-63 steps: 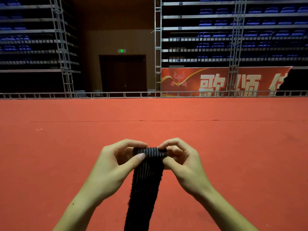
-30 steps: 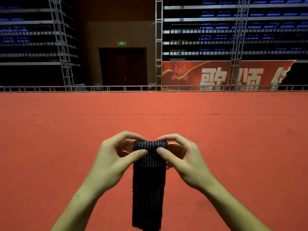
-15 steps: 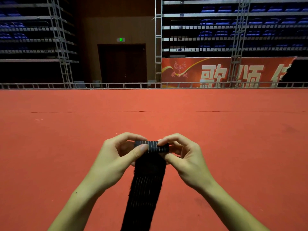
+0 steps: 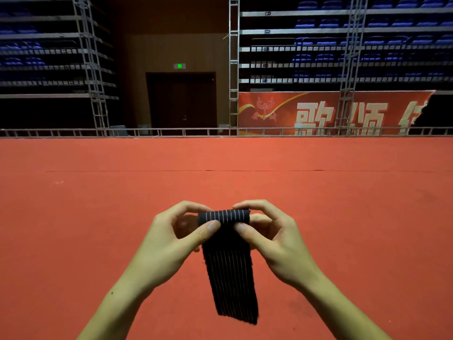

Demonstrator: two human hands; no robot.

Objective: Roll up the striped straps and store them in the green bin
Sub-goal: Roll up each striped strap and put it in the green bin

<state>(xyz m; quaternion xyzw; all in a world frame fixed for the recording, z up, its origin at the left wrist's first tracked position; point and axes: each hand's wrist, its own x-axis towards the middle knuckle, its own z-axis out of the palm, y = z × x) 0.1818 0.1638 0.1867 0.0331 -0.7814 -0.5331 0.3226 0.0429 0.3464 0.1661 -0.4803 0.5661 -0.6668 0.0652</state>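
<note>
A black strap with thin pale stripes (image 4: 230, 271) hangs in front of me, its top end wound into a small roll. My left hand (image 4: 171, 241) pinches the roll's left end between thumb and fingers. My right hand (image 4: 272, 236) pinches the right end the same way. The loose tail drops below the hands and its free end shows above the red carpet. No green bin is in view.
Red carpet (image 4: 98, 204) covers the floor out to a low metal truss rail (image 4: 171, 131). Behind it stand a dark doorway (image 4: 181, 99), a red banner (image 4: 318, 114), scaffold towers and rows of blue seats.
The roll has grown and the hanging tail has shortened; its free end, which ran out of the frame before, is in view. Both hands stay on the roll's ends.
</note>
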